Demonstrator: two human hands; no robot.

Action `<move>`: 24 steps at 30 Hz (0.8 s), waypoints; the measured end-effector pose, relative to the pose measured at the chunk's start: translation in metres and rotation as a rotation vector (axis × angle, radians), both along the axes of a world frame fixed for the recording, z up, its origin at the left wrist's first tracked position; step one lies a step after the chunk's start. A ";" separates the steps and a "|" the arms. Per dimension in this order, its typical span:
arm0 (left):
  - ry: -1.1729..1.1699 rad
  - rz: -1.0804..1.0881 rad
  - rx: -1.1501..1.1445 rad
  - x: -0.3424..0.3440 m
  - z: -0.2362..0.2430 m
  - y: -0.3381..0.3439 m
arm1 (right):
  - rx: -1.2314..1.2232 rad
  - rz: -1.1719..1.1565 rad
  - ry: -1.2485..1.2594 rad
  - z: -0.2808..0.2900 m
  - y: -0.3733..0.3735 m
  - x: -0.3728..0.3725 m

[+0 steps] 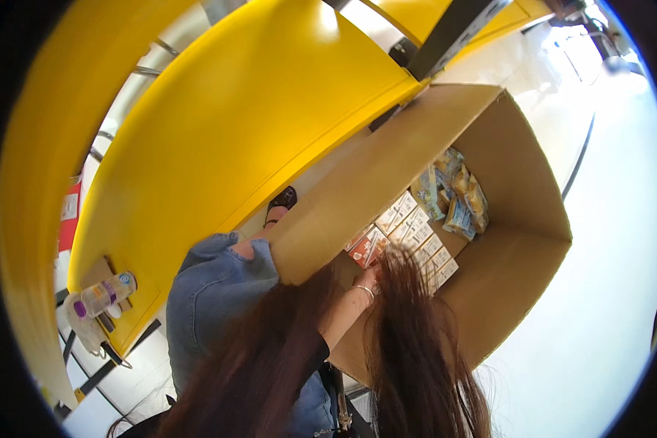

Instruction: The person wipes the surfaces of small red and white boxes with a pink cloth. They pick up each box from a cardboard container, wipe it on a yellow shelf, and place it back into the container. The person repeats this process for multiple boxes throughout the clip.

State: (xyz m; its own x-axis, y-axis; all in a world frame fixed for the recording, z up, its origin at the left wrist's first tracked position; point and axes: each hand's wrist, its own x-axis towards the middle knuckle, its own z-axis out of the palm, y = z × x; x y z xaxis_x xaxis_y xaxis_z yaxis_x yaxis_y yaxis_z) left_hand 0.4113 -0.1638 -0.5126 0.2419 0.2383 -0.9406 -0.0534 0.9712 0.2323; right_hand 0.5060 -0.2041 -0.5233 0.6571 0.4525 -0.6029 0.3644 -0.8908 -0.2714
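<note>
My left hand (pixel 370 277), with a thin bracelet at the wrist, reaches down into a large open cardboard box (pixel 343 212). Its fingers are closed at the near edge of a small red drink carton (pixel 369 247), though strands of long hair partly cover them. Beside it stand several white cartons (pixel 416 232) packed in rows. Farther back in the box lies a heap of small plastic-wrapped packets (pixel 456 191), yellowish and blue. No part of my right hand shows; a thick lock of hair hangs over the box's near side.
A curved yellow table (pixel 255 109) fills the upper left, close to the box's left wall. On it lies a clear bottle with a purple cap (pixel 106 294). My denim-covered leg (pixel 219 299) is left of the box. Pale floor (pixel 598 292) extends to the right.
</note>
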 end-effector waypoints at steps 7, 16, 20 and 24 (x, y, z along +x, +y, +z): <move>-0.114 0.165 0.441 0.000 0.096 0.004 | 0.408 -0.142 -0.294 0.126 -0.008 -0.027; -0.430 0.532 0.987 -0.087 0.357 0.059 | 1.300 0.140 -0.402 0.404 0.086 -0.100; -0.512 0.587 1.305 -0.179 0.449 0.039 | 1.601 0.218 -0.402 0.484 0.061 -0.188; -0.429 0.661 1.478 -0.238 0.473 -0.017 | 1.798 0.239 -0.316 0.510 0.008 -0.264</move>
State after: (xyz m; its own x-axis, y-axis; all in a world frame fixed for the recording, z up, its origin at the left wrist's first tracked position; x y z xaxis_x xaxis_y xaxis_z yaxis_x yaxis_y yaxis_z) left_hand 0.1733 -0.1805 -0.0397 -0.0925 0.9574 0.2735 -0.6334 -0.2685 0.7258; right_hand 0.2421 -0.1959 -0.0136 0.4687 0.4233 0.7753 0.6451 0.4356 -0.6278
